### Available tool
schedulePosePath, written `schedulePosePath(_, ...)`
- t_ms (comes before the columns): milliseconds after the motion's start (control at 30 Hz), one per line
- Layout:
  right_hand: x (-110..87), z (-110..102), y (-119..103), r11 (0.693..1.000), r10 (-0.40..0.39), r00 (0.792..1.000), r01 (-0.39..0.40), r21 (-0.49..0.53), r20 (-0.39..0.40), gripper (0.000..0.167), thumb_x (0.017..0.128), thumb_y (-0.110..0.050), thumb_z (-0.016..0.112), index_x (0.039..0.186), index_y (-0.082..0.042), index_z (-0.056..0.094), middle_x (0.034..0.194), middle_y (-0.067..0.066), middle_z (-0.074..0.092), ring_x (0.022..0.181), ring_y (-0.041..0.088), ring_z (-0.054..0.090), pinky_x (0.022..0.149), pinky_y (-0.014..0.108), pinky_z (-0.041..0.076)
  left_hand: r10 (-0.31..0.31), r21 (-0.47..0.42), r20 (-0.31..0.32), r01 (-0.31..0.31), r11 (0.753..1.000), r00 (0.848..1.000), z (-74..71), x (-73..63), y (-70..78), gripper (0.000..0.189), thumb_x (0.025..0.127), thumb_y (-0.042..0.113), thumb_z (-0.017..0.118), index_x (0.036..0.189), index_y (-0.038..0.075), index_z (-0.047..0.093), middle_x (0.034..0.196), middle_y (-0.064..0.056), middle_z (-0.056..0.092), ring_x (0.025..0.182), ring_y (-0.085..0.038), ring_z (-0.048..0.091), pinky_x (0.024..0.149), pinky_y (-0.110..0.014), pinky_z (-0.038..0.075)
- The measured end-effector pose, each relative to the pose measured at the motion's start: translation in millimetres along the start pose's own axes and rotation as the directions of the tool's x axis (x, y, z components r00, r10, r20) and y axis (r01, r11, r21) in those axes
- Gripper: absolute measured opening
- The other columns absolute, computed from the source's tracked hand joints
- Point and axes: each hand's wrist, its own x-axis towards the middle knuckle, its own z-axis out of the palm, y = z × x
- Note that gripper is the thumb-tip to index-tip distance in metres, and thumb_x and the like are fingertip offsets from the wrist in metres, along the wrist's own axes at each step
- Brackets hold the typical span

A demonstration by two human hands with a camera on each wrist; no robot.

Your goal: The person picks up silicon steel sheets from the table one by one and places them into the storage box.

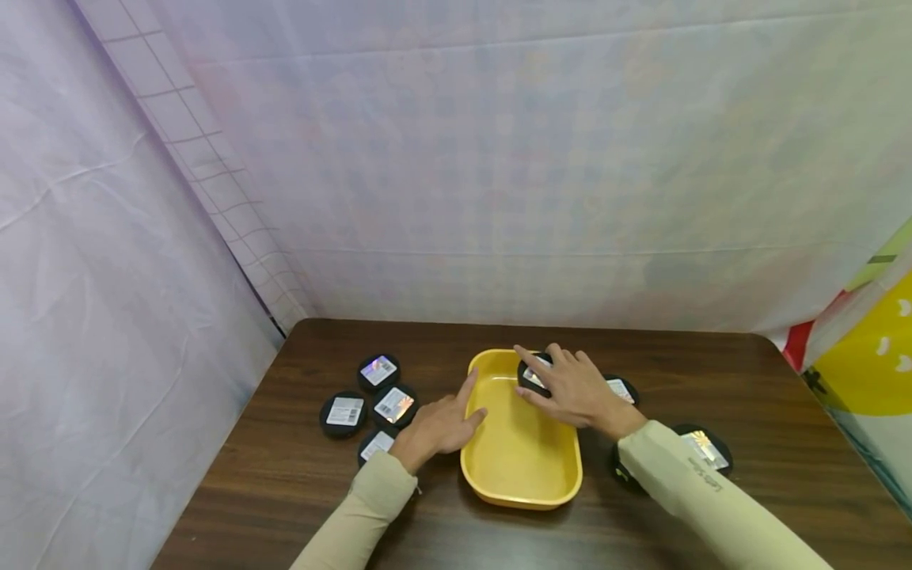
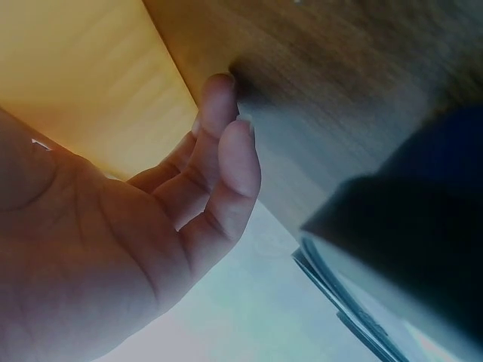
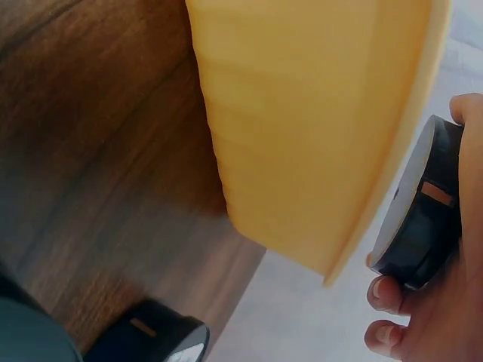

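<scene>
My right hand (image 1: 573, 389) grips a round black tin (image 1: 533, 374) with a pale label, fingers and thumb spread around its side. It holds the tin over the far right rim of a yellow plastic tray (image 1: 516, 455); in the right wrist view the tin (image 3: 423, 204) is tilted beside the tray's rim. At the tray's left side, my left hand (image 1: 443, 423) rests with the index finger along the rim and the thumb over the inside. The left wrist view shows its other fingers (image 2: 238, 162) loosely bent by the tray's outer wall.
Several similar black tins lie left of the tray, among them one tin (image 1: 344, 413) at the outer left. More tins, such as this tin (image 1: 701, 450), lie to the right, partly under my right sleeve (image 1: 684, 475). A pale curtain (image 1: 499, 158) hangs behind the brown table (image 1: 271, 491).
</scene>
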Motion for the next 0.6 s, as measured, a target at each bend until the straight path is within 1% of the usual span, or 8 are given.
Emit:
schedulePosePath(133, 0.1, 3, -3, 1.0, -0.01, 1.0, 0.01, 0.01, 0.009, 0.072, 0.095, -0.063, 0.048, 0.154, -0.022, 0.039, 0.105, 0.015, 0.055, 0.077, 0.025, 0.054, 0.074, 0.045, 0.042, -0.004, 0.003, 0.001, 0.004, 1.0, 1.0, 0.3, 0.3, -0.1, 0.071, 0.103, 0.054, 0.035, 0.16, 0.035, -0.003, 0.139, -0.015, 0.058, 0.112, -0.03, 0.063, 0.092, -0.046, 0.048)
schedulePosePath(200, 0.0, 5, -5, 1.0, -0.007, 1.0, 0.006, 0.014, 0.024, 0.073, 0.096, -0.065, 0.046, 0.154, -0.022, 0.039, 0.107, 0.015, 0.055, 0.079, 0.026, 0.055, 0.077, 0.047, 0.043, -0.005, 0.001, 0.001, 0.005, 1.0, 1.0, 0.5, 0.6, -0.1, 0.071, 0.103, 0.053, 0.036, 0.159, 0.036, -0.003, 0.139, -0.015, 0.057, 0.111, -0.03, 0.063, 0.092, -0.046, 0.048)
schedulePosePath(333, 0.0, 9, -6, 1.0, 0.005, 0.998, -0.006, 0.018, 0.063, 0.074, 0.096, -0.067, 0.042, 0.155, -0.023, 0.036, 0.116, 0.019, 0.055, 0.088, 0.032, 0.058, 0.085, 0.053, 0.044, -0.002, -0.001, -0.001, 0.002, 1.0, 1.0, 0.8, 0.8, -0.2, 0.071, 0.103, 0.052, 0.037, 0.159, 0.036, -0.003, 0.139, -0.016, 0.057, 0.112, -0.031, 0.062, 0.092, -0.047, 0.048)
schedulePosePath(433, -0.2, 12, -6, 1.0, 0.007, 0.997, -0.009, 0.029, 0.08, 0.074, 0.096, -0.067, 0.042, 0.155, -0.023, 0.035, 0.124, 0.021, 0.055, 0.097, 0.035, 0.059, 0.09, 0.056, 0.043, 0.0, 0.003, -0.004, 0.0, 1.0, 1.0, 0.5, 0.1, -0.1, 0.071, 0.103, 0.052, 0.037, 0.159, 0.036, -0.003, 0.139, -0.016, 0.057, 0.112, -0.031, 0.063, 0.092, -0.047, 0.048)
schedulePosePath(600, -0.4, 15, -7, 0.999, -0.007, 0.997, 0.004, 0.044, 0.072, 0.073, 0.096, -0.065, 0.043, 0.154, -0.021, 0.037, 0.129, 0.022, 0.054, 0.104, 0.037, 0.059, 0.092, 0.058, 0.043, -0.007, 0.007, 0.001, 0.007, 1.0, 1.0, -0.1, -0.3, 0.0, 0.071, 0.103, 0.053, 0.036, 0.159, 0.037, -0.003, 0.141, -0.017, 0.056, 0.115, -0.033, 0.061, 0.094, -0.048, 0.047)
